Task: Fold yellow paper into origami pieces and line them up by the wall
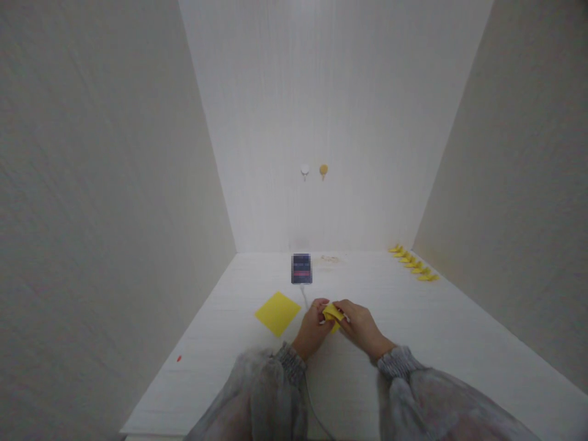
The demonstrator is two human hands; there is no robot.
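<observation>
My left hand (313, 324) and my right hand (361, 324) meet over the white table (441, 331), both pinched on a small folded yellow paper piece (332, 315) held between the fingertips. A flat square sheet of yellow paper (277, 313) lies on the table just left of my left hand. Grey sleeves cover both forearms.
A phone (301, 269) lies beyond my hands with a white cable (304, 296) running toward me. Several folded yellow paper pieces (413, 263) line the far right edge by the wall. Two small hooks (315, 171) hang on the back wall. A tiny red speck (179, 358) lies near left.
</observation>
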